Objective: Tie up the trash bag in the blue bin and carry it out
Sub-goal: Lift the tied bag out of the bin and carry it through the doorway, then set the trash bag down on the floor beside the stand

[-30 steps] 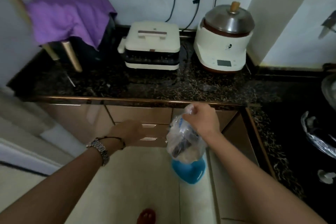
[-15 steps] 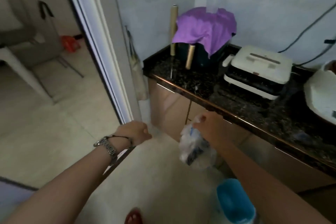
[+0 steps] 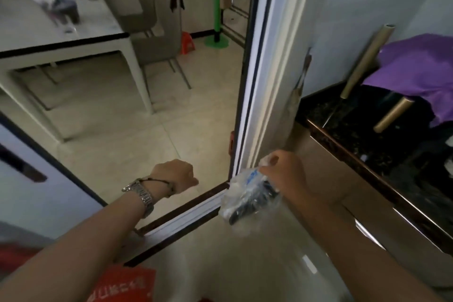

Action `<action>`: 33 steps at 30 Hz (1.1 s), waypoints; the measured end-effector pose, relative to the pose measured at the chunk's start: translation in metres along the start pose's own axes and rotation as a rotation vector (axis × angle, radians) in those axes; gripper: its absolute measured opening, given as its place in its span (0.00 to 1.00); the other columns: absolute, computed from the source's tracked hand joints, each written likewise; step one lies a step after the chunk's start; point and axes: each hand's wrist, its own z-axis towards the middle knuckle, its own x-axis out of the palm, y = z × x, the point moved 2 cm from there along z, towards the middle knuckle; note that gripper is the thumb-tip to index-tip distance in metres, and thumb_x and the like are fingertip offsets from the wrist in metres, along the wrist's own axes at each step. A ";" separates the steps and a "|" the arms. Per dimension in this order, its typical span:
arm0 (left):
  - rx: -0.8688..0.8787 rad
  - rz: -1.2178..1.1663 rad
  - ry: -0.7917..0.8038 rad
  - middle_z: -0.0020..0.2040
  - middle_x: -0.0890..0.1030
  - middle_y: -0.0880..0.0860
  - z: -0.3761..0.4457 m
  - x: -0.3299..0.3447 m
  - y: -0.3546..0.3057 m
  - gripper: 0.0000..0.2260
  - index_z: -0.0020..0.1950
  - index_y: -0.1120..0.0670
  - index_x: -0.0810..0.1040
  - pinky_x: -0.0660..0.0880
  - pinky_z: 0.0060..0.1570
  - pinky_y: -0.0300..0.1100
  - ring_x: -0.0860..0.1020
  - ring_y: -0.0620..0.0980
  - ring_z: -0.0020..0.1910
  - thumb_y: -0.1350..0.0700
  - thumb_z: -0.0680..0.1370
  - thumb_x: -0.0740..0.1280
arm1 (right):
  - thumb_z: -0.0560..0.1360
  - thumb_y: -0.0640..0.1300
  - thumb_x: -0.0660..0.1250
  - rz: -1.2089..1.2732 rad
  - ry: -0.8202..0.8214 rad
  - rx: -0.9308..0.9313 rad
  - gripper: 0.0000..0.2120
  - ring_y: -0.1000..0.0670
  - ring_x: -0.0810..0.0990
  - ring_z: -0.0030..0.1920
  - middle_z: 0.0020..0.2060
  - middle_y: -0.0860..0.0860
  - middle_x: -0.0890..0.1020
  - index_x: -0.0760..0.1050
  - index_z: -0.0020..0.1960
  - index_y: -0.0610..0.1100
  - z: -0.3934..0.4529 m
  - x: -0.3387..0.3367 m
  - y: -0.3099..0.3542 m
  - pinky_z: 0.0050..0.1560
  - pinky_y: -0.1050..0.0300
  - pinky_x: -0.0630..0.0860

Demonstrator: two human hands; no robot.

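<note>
My right hand (image 3: pixel 284 174) grips the gathered top of a small clear trash bag (image 3: pixel 247 201) with blue print and dark contents. The bag hangs in the air just over the door sill (image 3: pixel 181 216). My left hand (image 3: pixel 175 175), with a metal watch on the wrist, is curled into a loose fist with nothing in it, a little left of the bag. The blue bin is out of view.
A white door frame (image 3: pixel 259 76) stands just ahead. Beyond it is a tiled room with a white table (image 3: pixel 73 39), grey chairs (image 3: pixel 152 41) and a green stand (image 3: pixel 217 32). To the right, the dark stone counter (image 3: pixel 367 144) holds a purple cloth (image 3: pixel 421 68).
My view has swung left from the counter to the doorway. The bag has come with my right hand, away from the blue bin, which has dropped out of sight.
</note>
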 end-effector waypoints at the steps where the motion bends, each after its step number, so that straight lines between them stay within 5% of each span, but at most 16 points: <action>1: -0.010 -0.004 -0.007 0.58 0.80 0.54 0.005 -0.003 0.012 0.20 0.59 0.54 0.78 0.76 0.55 0.48 0.78 0.54 0.56 0.43 0.78 0.57 | 0.68 0.45 0.74 -0.003 0.004 -0.010 0.12 0.45 0.81 0.49 0.45 0.45 0.83 0.78 0.48 0.41 0.008 0.008 0.010 0.52 0.49 0.78; 19: -0.163 -0.228 0.071 0.62 0.77 0.52 0.184 -0.020 0.125 0.17 0.60 0.50 0.76 0.73 0.55 0.45 0.76 0.53 0.58 0.43 0.78 0.57 | 0.68 0.38 0.70 0.045 0.341 -0.162 0.08 0.51 0.76 0.41 0.38 0.51 0.76 0.72 0.41 0.45 0.203 0.146 0.115 0.37 0.63 0.69; 26: -0.195 -0.266 0.111 0.61 0.78 0.51 0.272 -0.030 0.145 0.17 0.59 0.50 0.76 0.73 0.55 0.45 0.77 0.52 0.58 0.43 0.78 0.58 | 0.68 0.37 0.70 -0.005 0.386 -0.127 0.07 0.51 0.77 0.41 0.35 0.54 0.75 0.73 0.42 0.44 0.292 0.187 0.126 0.42 0.58 0.75; 33: -0.143 -0.252 0.170 0.59 0.79 0.50 0.374 -0.043 0.160 0.16 0.60 0.49 0.75 0.72 0.47 0.41 0.77 0.50 0.52 0.43 0.78 0.57 | 0.68 0.37 0.72 -0.009 0.450 0.009 0.18 0.53 0.76 0.42 0.40 0.53 0.74 0.70 0.56 0.43 0.378 0.231 0.123 0.42 0.61 0.75</action>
